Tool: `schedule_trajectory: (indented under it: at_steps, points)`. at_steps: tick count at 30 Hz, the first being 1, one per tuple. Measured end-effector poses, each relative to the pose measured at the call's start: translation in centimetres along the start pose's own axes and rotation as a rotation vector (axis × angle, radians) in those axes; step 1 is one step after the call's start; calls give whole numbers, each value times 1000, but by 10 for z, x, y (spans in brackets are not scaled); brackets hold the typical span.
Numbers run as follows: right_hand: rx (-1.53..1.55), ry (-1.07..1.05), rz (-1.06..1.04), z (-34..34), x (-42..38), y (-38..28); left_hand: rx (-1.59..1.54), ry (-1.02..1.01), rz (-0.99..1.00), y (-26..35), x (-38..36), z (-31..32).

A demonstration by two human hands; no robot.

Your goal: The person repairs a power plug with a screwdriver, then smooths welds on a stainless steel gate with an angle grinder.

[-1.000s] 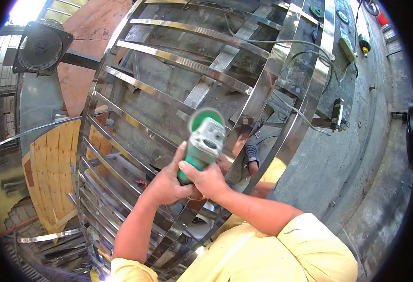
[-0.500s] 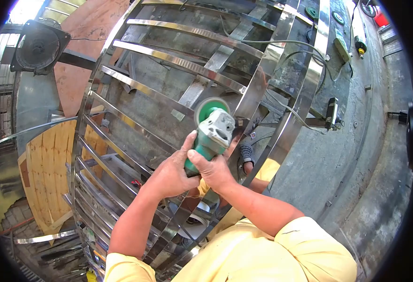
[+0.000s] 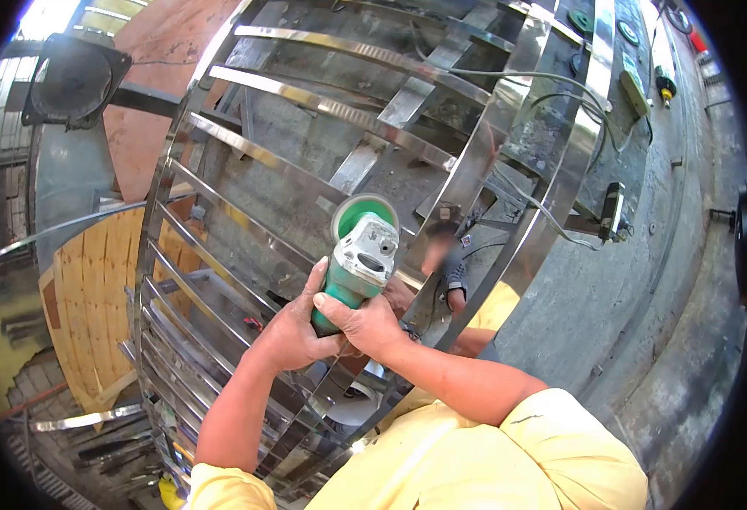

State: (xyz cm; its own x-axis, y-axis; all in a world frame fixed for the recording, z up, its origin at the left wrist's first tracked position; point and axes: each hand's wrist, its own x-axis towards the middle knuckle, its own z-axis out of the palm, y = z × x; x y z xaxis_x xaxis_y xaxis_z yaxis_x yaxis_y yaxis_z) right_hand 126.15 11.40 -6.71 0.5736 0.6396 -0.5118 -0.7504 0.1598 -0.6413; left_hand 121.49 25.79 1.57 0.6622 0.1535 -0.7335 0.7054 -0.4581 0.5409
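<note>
A green angle grinder with a worn silver head is held in both hands over a polished metal frame. My left hand wraps the grinder's body from the left, thumb along its side. From the right, my right hand closes round the same body. The grinder's round green disc points away from me and overlaps the end of one slat in this view. Curved shiny slats run leftward from a wide mirror-like rail, which reflects the hands and a yellow shirt.
A grey cable crosses the rails at upper right. Green discs and a black-and-yellow tool lie beyond it. Left of the frame are a wooden panel and a square black unit with a round face.
The grinder and both hands have shifted left and slightly toward me. The frame appears a little further right in the view. Both hands keep their hold.
</note>
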Motion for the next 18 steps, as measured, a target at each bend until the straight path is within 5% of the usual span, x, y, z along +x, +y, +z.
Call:
schedule_trajectory:
  at_steps: [11, 18]
  points:
    - [-100, 72, 191, 8, -17, 10, -83, -137, 83, -22, -5, -8]
    - [-236, -112, 278, 15, -37, 9, 67, -50, 184, -63, -38, 6]
